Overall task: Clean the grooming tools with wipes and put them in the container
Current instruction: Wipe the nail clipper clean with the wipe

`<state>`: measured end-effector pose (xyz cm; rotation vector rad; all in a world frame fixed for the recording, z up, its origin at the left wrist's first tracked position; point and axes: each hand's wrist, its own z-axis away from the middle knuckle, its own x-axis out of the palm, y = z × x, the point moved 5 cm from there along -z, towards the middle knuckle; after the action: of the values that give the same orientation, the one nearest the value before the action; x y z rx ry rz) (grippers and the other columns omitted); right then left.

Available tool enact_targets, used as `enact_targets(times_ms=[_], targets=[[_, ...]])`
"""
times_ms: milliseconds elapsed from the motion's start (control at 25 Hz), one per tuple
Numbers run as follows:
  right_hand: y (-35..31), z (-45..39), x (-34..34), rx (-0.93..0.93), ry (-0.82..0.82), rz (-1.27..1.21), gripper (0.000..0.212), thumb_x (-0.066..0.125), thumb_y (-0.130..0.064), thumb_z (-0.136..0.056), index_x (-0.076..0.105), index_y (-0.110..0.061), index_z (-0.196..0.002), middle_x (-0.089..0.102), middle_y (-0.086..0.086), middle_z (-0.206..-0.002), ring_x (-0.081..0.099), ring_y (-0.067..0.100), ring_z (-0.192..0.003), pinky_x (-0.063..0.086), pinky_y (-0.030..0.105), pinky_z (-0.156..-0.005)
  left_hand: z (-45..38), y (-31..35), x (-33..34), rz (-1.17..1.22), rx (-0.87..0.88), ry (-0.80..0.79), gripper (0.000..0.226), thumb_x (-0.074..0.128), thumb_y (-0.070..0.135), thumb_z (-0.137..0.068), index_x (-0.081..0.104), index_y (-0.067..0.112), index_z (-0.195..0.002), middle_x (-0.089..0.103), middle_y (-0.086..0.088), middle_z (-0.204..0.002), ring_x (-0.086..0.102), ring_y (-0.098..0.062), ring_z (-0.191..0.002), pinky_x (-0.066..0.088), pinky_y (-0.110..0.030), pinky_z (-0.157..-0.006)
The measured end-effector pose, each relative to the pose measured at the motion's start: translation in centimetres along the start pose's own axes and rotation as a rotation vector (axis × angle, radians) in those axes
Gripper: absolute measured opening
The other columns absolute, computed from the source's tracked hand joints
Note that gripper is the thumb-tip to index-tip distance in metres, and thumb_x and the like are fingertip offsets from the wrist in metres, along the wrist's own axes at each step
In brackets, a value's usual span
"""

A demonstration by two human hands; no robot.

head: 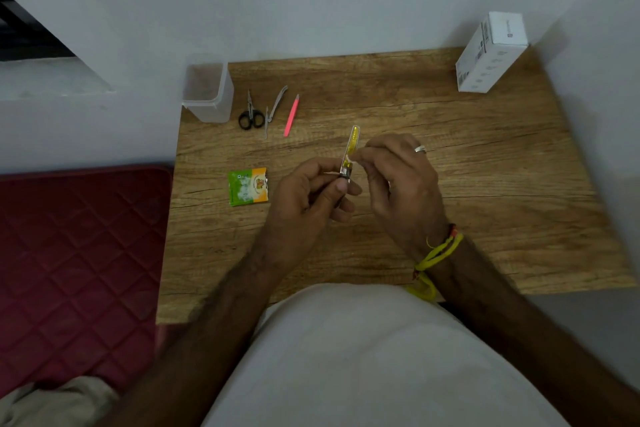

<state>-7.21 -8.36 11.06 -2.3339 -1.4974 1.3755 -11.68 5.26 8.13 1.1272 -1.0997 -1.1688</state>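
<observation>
My left hand (311,194) grips the lower end of a yellow nail clipper (352,148), held upright above the wooden table (450,218). My right hand (398,180) pinches a small piece of wipe (349,159) against the clipper's side. At the back left stands a clear plastic container (207,90). Beside it lie small black-handled scissors (250,113), a metal nail clipper (275,107) and pink tweezers (291,116). A green and orange wipe sachet (248,186) lies left of my left hand.
A white cardboard box (490,54) stands at the table's back right corner. A red quilted mattress (76,260) lies left of the table. White walls close in behind and on the right.
</observation>
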Motion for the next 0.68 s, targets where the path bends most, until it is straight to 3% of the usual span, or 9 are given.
enact_targets(times_ms=[120,240,400,680], targets=[[0.1,-0.2,0.3,-0.021,0.000,0.001,0.014,0.063,0.003,-0.090,0.074,0.002,-0.098,0.068,0.016,-0.097,0.062,0.032,-0.087,0.050,0.040,-0.077,0.1,0.0,0.5,0.023,-0.016,-0.014,0.022,0.056,0.000,-0.099,0.058,-0.001,-0.121,0.076,-0.012,-0.091,0.071,-0.024,-0.073,0.058,-0.029,-0.063],[0.2,-0.3,0.0,0.013,0.016,0.028,0.015,0.064,0.007,-0.088,0.074,0.001,-0.098,0.067,0.015,-0.096,0.061,0.032,-0.086,0.050,0.043,-0.075,0.0,0.1,0.6,0.062,-0.021,0.010,0.024,0.055,0.000,-0.099,0.058,-0.002,-0.122,0.075,-0.013,-0.091,0.070,-0.023,-0.072,0.058,-0.028,-0.062],[-0.8,-0.1,0.1,-0.014,0.001,0.034,0.024,0.055,-0.012,-0.095,0.074,0.002,-0.097,0.068,0.015,-0.097,0.062,0.032,-0.087,0.049,0.039,-0.076,0.0,0.2,0.5,0.053,-0.015,0.034,0.025,0.055,0.001,-0.099,0.057,-0.001,-0.124,0.075,-0.018,-0.093,0.072,-0.027,-0.074,0.057,-0.027,-0.061],[-0.8,0.5,0.2,-0.037,-0.026,0.008,0.029,0.050,-0.015,-0.099,0.073,0.001,-0.100,0.068,0.014,-0.101,0.059,0.028,-0.092,0.048,0.035,-0.081,0.1,0.0,0.5,0.078,-0.031,0.042,0.023,0.057,0.002,-0.098,0.059,0.003,-0.121,0.076,-0.015,-0.094,0.073,-0.025,-0.074,0.058,-0.028,-0.064]])
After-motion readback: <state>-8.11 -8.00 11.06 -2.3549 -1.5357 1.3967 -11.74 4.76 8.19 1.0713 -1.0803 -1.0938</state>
